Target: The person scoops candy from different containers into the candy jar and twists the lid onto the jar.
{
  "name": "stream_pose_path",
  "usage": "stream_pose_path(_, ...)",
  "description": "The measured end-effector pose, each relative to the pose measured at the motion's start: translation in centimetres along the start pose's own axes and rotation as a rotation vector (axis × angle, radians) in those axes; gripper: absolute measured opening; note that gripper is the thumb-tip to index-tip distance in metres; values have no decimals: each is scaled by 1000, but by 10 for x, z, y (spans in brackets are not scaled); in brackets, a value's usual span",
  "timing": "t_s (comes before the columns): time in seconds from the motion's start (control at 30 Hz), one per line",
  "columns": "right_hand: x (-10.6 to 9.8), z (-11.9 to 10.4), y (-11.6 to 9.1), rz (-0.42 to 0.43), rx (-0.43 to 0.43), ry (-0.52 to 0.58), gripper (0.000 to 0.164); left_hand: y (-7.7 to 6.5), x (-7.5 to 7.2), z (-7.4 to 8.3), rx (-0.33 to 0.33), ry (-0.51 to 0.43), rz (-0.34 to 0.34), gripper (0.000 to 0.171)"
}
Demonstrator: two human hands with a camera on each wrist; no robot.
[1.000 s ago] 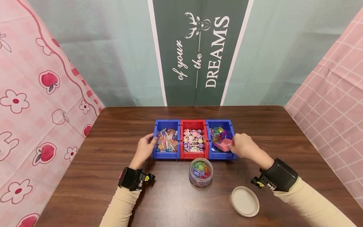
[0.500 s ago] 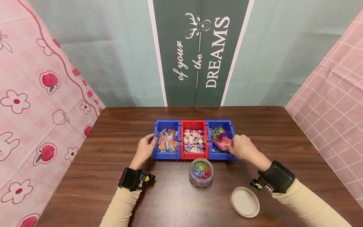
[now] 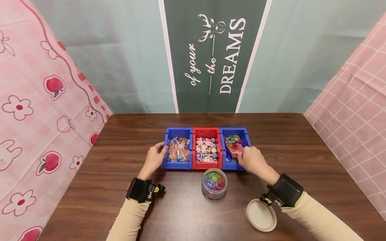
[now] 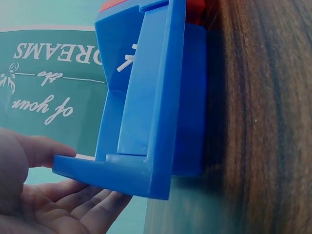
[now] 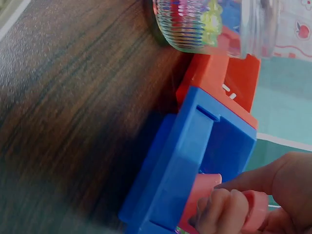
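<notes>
My right hand (image 3: 252,159) grips the handle of a pink scoop (image 3: 236,150), whose bowl is down in the right blue bin (image 3: 245,133) among colourful translucent pieces (image 3: 232,139). In the right wrist view the fingers curl round the scoop's handle (image 5: 255,210) above the bin's front wall. My left hand (image 3: 153,158) holds the outer side of the left blue bin (image 3: 178,165); in the left wrist view the thumb lies over the rim and the fingers under it. A clear jar (image 3: 213,193) with similar colourful pieces stands in front of the bins.
Between the blue bins sits a red bin (image 3: 206,165) of small striped lollipops (image 3: 208,149). The left bin has star and ball lollipops (image 3: 179,149). A round pale lid (image 3: 261,217) lies on the wooden table (image 3: 187,217), close by the right wrist.
My right hand has shifted left and slightly toward me, and the scoop's bowl has turned and moved left within the right bin. The left hand keeps its place on the left bin.
</notes>
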State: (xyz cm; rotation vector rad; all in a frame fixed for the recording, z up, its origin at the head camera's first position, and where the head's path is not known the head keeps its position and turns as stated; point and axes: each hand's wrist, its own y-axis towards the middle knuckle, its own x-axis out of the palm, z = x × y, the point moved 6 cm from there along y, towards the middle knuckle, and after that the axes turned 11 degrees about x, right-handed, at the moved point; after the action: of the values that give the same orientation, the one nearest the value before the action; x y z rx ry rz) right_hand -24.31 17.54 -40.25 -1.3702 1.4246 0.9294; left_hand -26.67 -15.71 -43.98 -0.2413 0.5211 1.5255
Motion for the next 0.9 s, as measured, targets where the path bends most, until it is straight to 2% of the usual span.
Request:
stream_pose_path(0.23, 5, 1, 1, -65, 39, 17, 36, -1, 1, -2, -29, -14, -11, 39)
stream_pose_path(0.4, 5, 1, 0, -53, 30, 26, 37, 0, 0, -2, -19, -16, -5, 38)
stream_pose_path(0.9, -1, 2, -10, 160, -96, 30, 37, 0, 0, -2, -3, 0, -4, 38)
